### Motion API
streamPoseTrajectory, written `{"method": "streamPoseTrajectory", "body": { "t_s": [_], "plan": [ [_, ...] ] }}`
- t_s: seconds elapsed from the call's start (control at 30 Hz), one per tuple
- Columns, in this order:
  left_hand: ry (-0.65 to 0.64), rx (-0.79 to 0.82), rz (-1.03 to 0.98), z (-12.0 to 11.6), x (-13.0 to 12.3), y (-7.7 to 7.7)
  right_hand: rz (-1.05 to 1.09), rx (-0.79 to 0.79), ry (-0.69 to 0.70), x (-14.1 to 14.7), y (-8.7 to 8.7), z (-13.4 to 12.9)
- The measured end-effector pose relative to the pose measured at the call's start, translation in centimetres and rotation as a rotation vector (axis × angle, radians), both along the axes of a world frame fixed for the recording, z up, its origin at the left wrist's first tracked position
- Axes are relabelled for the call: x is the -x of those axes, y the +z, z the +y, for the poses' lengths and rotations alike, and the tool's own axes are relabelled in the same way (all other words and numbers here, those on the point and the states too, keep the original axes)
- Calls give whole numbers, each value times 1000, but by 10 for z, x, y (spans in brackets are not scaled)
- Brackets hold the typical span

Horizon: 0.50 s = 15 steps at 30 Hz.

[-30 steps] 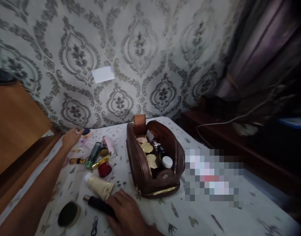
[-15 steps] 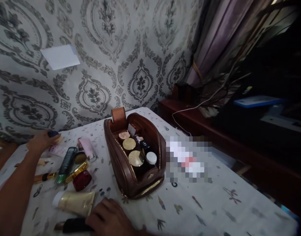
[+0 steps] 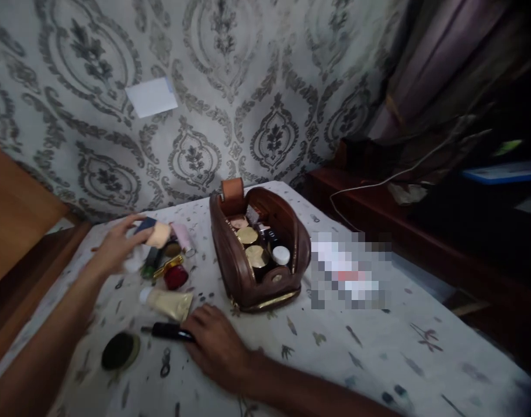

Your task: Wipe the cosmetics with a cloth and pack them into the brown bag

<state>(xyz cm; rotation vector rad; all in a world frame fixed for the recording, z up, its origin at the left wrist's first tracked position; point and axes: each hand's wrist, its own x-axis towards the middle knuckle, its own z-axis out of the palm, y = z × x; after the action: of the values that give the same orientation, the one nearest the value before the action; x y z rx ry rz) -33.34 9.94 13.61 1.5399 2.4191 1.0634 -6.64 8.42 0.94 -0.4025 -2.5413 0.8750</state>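
While the left hand holds the blue-lidded jar tilted near the pink tube, fingers closed around it, the right hand lies over one end of the black stick; whether it grips cannot be determined. The jar is left of the open brown bag. Advisable handling: pinch lid and body together, keep clear of the green tube, and avoid nudging the black stick into the cream tube

Two hands, one bag, one blue-capped container, one red jar appear.
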Motion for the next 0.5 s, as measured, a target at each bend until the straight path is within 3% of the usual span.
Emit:
{"method": "streamPoseTrajectory", "body": {
  "t_s": [0.1, 0.2, 0.4, 0.5],
  "plan": [
    [-103, -26, -271, -26, -42, -6, 91, 164, 6, 0, 1, 3],
    [-202, -2, -359, -48, -69, -7, 218, 378, -50, 2, 0, 6],
    [-367, 103, -411, -75, -93, -9, 497, 761, -53, 6, 13, 1],
    [-353, 62, -376, -84, -100, -16, 598, 945, -7, 7, 19, 0]
  ]
}}
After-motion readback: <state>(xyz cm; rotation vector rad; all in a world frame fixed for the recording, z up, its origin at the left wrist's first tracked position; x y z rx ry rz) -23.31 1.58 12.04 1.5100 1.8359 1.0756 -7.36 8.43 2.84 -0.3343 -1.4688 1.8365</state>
